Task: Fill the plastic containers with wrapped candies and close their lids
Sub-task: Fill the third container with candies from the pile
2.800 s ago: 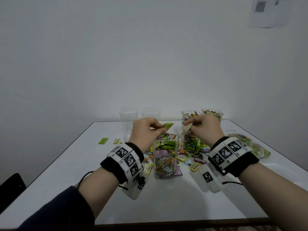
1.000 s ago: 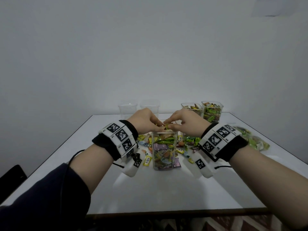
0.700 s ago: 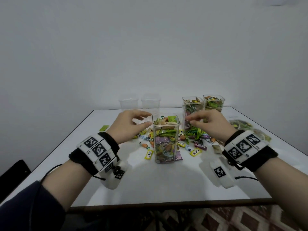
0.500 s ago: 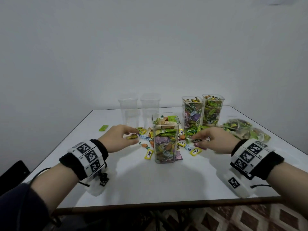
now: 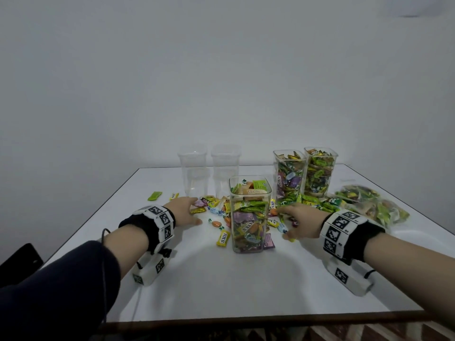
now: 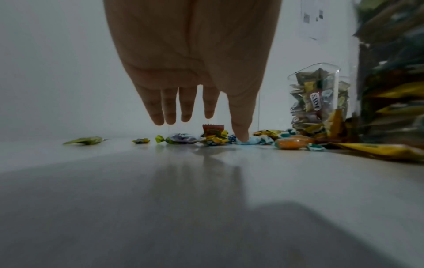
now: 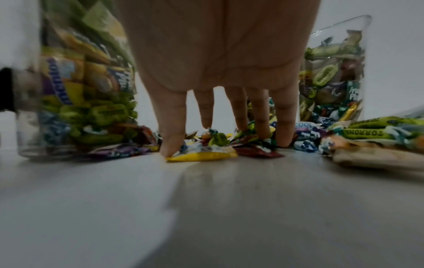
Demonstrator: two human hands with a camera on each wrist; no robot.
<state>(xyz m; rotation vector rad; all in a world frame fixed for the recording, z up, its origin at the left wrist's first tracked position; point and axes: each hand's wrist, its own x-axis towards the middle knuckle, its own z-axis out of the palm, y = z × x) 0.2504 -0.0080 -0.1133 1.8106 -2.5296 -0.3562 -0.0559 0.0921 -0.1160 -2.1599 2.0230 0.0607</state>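
Note:
A clear plastic container, open-topped and packed with wrapped candies up to its rim, stands mid-table. My left hand reaches over the loose candies to its left. In the left wrist view this hand has straight fingers, and the thumb tip touches a pale blue candy. My right hand lies on the candies right of the container. Its spread fingers press into the pile, and the thumb rests on a yellow candy. No lid is in view.
Two empty clear containers stand at the back, with two filled ones to their right. A bag of candies lies far right. One green candy lies apart at the left. A dark chair shows at the lower left.
Both hands have left the top of the middle container and come down to the table, the left onto the candies at its left and the right onto those at its right.

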